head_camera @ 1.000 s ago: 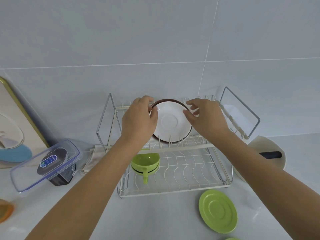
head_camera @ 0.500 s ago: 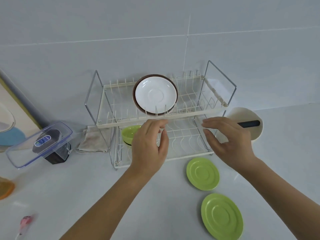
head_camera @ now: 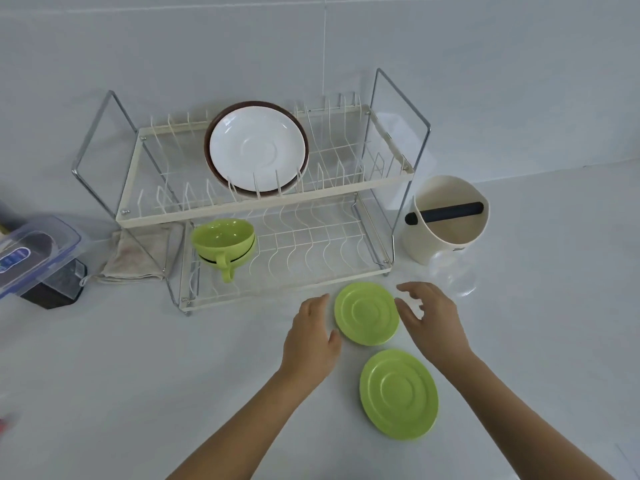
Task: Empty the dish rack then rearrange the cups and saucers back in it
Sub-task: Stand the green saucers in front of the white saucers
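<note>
the nearer-rack green saucer (head_camera: 366,313) lies flat on the white bench (head_camera: 138,375), directly between the two hands: the left hand (head_camera: 311,337) just beside its left rim, the right hand (head_camera: 431,322) just beside its right rim. both grips are released, fingers loosely spread, holding nothing; whether any fingertip touches the rim is unclear. a second green saucer (head_camera: 398,393) lies flat close by, nearer the person. ahead, the dish rack (head_camera: 263,206) stands against a tiled wall, with a white saucer (head_camera: 258,150) upright in its upper tier and green cups (head_camera: 223,244) below.
</note>
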